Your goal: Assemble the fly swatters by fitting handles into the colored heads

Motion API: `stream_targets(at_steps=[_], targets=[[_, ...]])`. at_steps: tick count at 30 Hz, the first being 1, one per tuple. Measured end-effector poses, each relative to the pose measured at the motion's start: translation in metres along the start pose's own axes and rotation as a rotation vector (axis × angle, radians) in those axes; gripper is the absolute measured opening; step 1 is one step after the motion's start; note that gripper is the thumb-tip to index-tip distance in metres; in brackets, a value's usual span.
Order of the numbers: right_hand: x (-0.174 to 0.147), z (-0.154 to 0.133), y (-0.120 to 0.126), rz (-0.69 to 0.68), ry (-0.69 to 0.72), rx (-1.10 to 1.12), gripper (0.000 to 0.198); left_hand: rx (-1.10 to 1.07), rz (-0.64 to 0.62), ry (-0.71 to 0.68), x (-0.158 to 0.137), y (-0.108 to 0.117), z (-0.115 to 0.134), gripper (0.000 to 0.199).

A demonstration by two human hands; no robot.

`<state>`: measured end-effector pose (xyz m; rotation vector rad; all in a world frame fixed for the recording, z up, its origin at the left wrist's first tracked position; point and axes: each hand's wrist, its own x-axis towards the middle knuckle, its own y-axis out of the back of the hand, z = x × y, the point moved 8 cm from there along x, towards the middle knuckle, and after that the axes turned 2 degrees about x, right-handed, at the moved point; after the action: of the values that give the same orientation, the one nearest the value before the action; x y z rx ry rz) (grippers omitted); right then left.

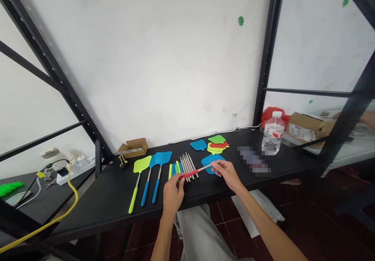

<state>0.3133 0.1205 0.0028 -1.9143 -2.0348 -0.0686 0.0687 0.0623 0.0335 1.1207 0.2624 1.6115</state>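
My left hand (pixel 173 194) is closed round a red fly swatter handle (pixel 190 173) above the front of the black table. A thin metal rod (pixel 206 166) extends from that handle, and my right hand (pixel 229 175) pinches its far end. Behind the hands lie several loose metal rods (pixel 187 163) and a row of yellow, blue and green handles (pixel 173 169). A blue swatter head (pixel 207 160) is partly hidden by my right hand. Farther back rest another blue head (pixel 198 145), a green head (pixel 216 139), and a red head (pixel 220 145) over a yellow one (pixel 215 151).
Left on the table (pixel 102 198) lie one yellow swatter (pixel 137 185) and two blue swatters (pixel 146 187), by a small cardboard box (pixel 134 148) and a yellow-black tool (pixel 123 161). A water bottle (pixel 273 136) stands right, near a blurred flat object (pixel 253 159). Black metal posts flank the table.
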Motion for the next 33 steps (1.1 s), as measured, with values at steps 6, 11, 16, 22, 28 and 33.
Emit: stream_targets(at_steps=[6,11,16,22,28,33], targets=[[-0.001,0.000,-0.003,-0.032,-0.010,-0.052,0.037,0.001,-0.014,-0.010,0.000,0.000,0.003,0.031],[-0.002,-0.002,-0.003,-0.027,-0.010,-0.050,0.038,-0.018,-0.006,-0.006,0.000,0.002,0.005,0.032],[-0.001,-0.004,-0.002,-0.014,0.000,0.041,0.039,-0.036,0.006,-0.002,0.000,0.003,0.005,0.035],[-0.001,-0.004,-0.002,-0.013,-0.005,0.022,0.037,-0.056,0.006,-0.003,-0.001,0.003,0.005,0.035],[-0.001,-0.001,0.000,-0.023,-0.015,-0.033,0.038,-0.058,-0.016,-0.032,0.000,0.002,0.006,0.030],[-0.004,-0.005,-0.008,-0.073,-0.022,-0.116,0.037,-0.059,-0.039,-0.037,-0.002,0.001,0.013,0.029]])
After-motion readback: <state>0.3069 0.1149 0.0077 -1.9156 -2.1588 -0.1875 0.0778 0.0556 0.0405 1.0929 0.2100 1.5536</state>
